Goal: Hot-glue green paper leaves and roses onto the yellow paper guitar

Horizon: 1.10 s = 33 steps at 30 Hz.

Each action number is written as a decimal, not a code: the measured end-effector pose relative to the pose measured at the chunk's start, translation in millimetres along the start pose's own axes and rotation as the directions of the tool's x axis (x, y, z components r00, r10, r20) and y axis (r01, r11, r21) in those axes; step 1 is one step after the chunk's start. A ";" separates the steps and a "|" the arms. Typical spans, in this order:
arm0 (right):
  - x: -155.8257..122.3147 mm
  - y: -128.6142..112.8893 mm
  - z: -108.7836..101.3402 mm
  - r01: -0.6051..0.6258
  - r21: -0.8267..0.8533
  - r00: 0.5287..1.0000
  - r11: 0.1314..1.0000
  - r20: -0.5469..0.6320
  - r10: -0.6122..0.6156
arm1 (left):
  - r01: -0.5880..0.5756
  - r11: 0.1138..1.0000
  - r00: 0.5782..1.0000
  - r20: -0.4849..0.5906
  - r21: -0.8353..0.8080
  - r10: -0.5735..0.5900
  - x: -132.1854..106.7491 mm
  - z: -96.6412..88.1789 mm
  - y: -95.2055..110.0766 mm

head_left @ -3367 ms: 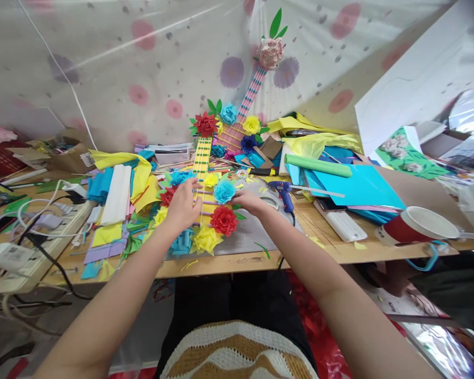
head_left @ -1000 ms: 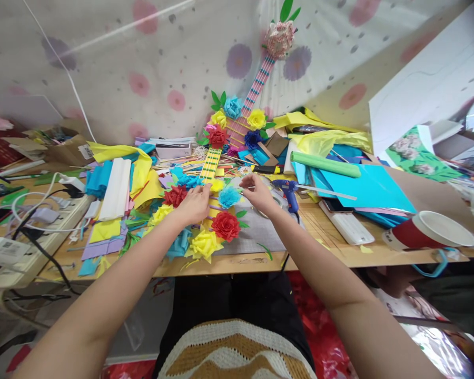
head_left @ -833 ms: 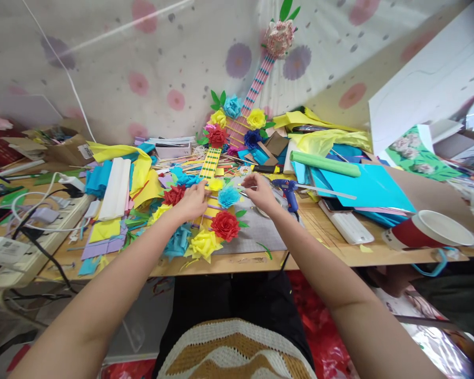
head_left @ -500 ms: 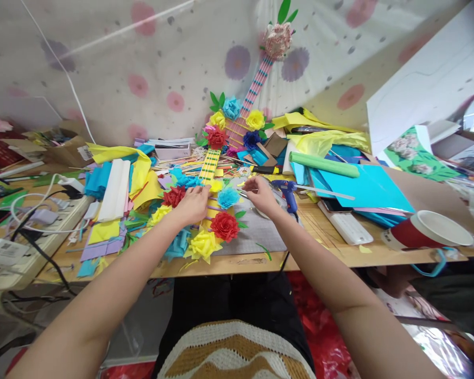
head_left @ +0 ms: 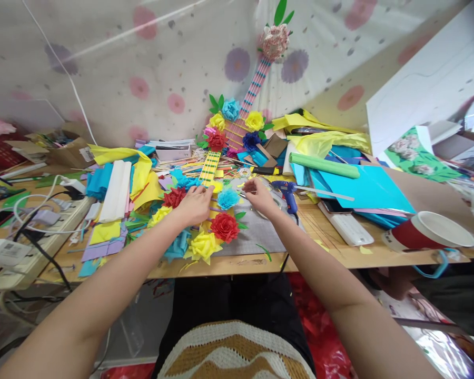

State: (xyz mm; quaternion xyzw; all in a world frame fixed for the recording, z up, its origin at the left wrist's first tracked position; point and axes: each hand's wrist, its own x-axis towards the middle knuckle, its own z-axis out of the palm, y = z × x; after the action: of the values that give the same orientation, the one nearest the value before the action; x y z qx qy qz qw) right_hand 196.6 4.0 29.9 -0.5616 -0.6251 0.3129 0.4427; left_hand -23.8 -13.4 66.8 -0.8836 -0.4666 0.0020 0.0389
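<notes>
A yellow paper guitar (head_left: 209, 167) trimmed with paper flowers lies on the table in front of me. My left hand (head_left: 197, 204) rests on its body, fingers stretched out over the base of the neck, beside a red flower (head_left: 175, 197). Just right of the guitar, above the grey cutting mat (head_left: 256, 237), is my right hand (head_left: 258, 195). Its fingers are bent and pressed together; a small yellow bit and a thin metallic tip show by them, but what they hold is unclear. A light blue flower (head_left: 228, 198) sits between the hands, with a larger red flower (head_left: 225, 227) nearer me.
A blue glue gun (head_left: 287, 196) stands right of my right hand. Behind, a pink flowered guitar (head_left: 253, 93) leans on the curtain. Blue sheets (head_left: 367, 188) and a paper cup (head_left: 414, 231) are at right; crepe paper (head_left: 116, 190) and a power strip (head_left: 59, 221) at left.
My left hand has shifted slightly to the right over the guitar. My right hand stays nearly in place, its fingers moving only a little.
</notes>
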 end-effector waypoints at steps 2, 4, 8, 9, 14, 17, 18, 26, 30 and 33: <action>0.4 0.1 -1.5 -0.002 -0.013 1.000 1.000 -0.006 0.002 | 0.017 1.000 1.000 -0.017 -0.002 -0.017 0.0 -1.6 -2.0; 1.2 0.8 -1.7 -0.004 -0.016 1.000 1.000 -0.003 0.004 | 0.024 1.000 0.999 -0.026 -0.013 -0.025 -0.3 -2.6 -3.2; 3.7 2.2 2.4 0.005 0.023 1.000 1.000 0.028 -0.005 | -0.001 0.999 1.000 -0.025 -0.039 0.000 -1.1 -1.3 -3.7; 4.4 2.5 3.8 0.006 0.034 0.999 0.999 0.038 -0.007 | -0.007 0.999 1.000 -0.019 -0.042 0.006 -1.3 -0.3 -3.7; 6.2 5.2 7.5 -0.003 0.039 0.999 0.999 0.050 0.001 | -0.022 0.999 1.000 0.010 -0.029 0.023 -1.5 5.3 -3.7; 5.7 8.0 7.7 -0.013 0.025 0.999 1.000 0.051 0.012 | -0.042 0.999 0.999 0.014 -0.016 0.042 -0.6 7.0 -1.7; 5.4 8.8 7.9 -0.020 0.021 0.998 1.000 0.052 0.018 | -0.053 0.999 0.998 0.014 -0.013 0.053 -0.2 7.2 -0.8; -0.6 11.3 -2.4 -0.016 -0.012 0.999 1.000 0.029 0.017 | -0.076 0.996 0.997 0.026 -0.046 0.078 5.8 3.8 -0.4; -15.0 18.7 -33.9 -0.040 -0.097 0.999 0.994 -0.010 0.039 | -0.093 0.995 0.993 0.067 -0.030 0.094 9.9 0.4 -7.2; -30.9 30.6 -66.8 -0.167 -0.280 0.985 0.945 -0.085 0.149 | -0.092 0.995 0.994 0.055 -0.032 0.094 9.9 -0.8 -13.1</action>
State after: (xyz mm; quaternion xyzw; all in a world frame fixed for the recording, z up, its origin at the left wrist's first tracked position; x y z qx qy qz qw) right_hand 269.3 -28.1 24.0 -0.6775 -0.6026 0.2360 0.3495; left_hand -29.0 2.1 68.8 -0.9045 -0.4258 0.0218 0.0126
